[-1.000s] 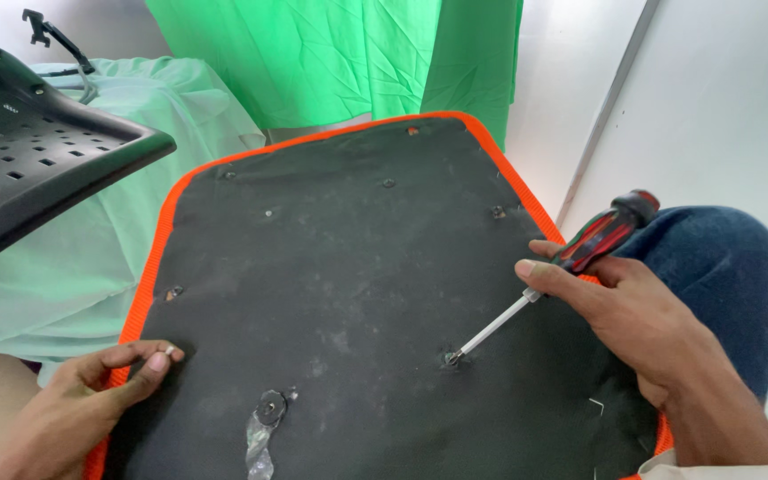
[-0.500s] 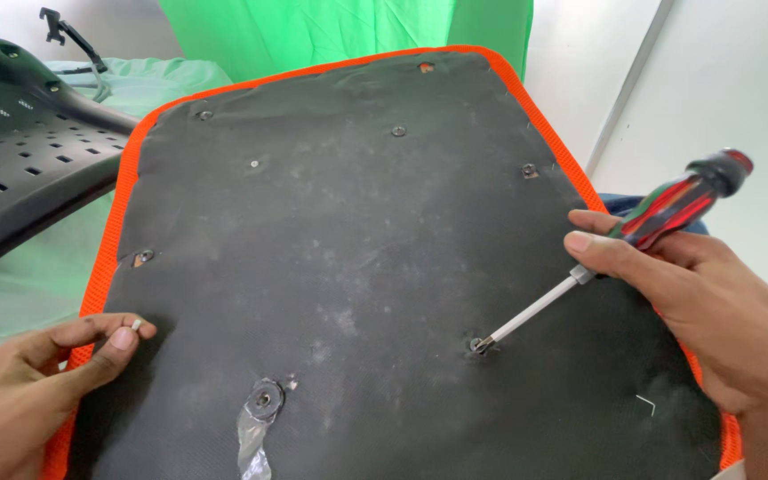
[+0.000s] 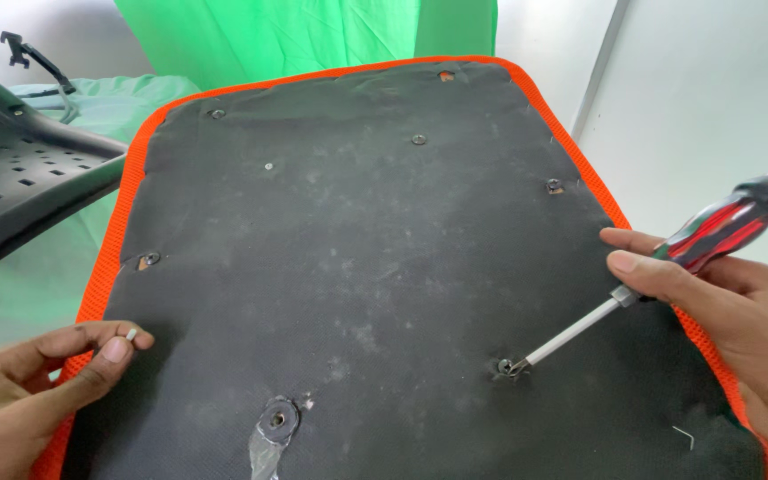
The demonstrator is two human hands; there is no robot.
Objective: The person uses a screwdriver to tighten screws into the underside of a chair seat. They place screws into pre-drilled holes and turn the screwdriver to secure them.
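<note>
Green cloth [image 3: 313,36] hangs behind the seat pad [image 3: 357,267]. Your right hand [image 3: 731,311] grips the screwdriver [image 3: 668,267], tip seated in the near-right screw [image 3: 506,365]; turning comes next, judged. Your left hand [image 3: 28,391] pinches a small white piece [image 3: 132,335].

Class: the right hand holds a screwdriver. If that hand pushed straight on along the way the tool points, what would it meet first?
The screwdriver in the right hand slants down-left, and its tip already seems to sit in a screw in the black panel. So the screw comes first, then the panel; depth is hard to judge.
</note>
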